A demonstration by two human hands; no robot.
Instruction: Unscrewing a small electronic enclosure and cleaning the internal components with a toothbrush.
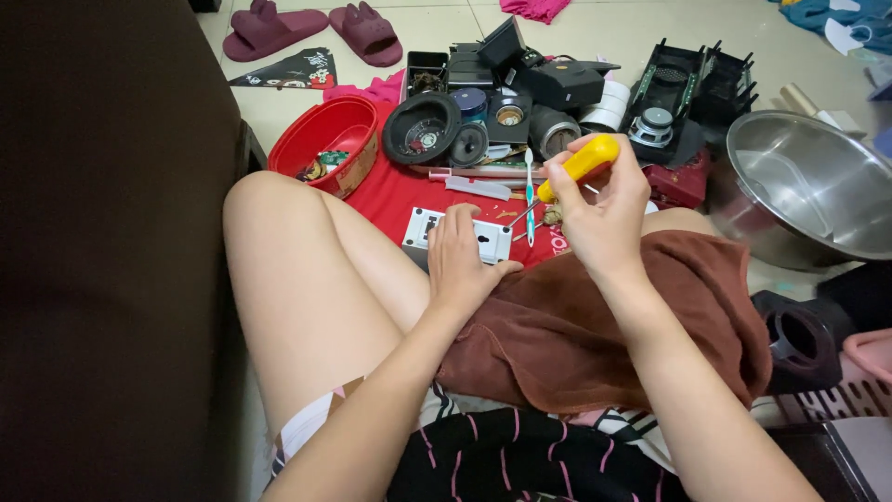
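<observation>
My right hand (602, 212) fisted around yellow-handled screwdriver (576, 167), tip down by white switch plate (455, 237); my left hand (462, 256) flat, fingers loosely spread, pressing that plate.

The yellow-handled metal screwdriver (574, 169) is gripped in the right hand (604, 214), with the flat white plastic switch plate (455, 234) lying just left of and below the grip, under the left hand (460, 260). Behind the grip, black plastic speaker parts (502, 102) are spread; the round red plastic bowl (327, 141) is set far left, the round steel bowl (808, 186) right.
</observation>
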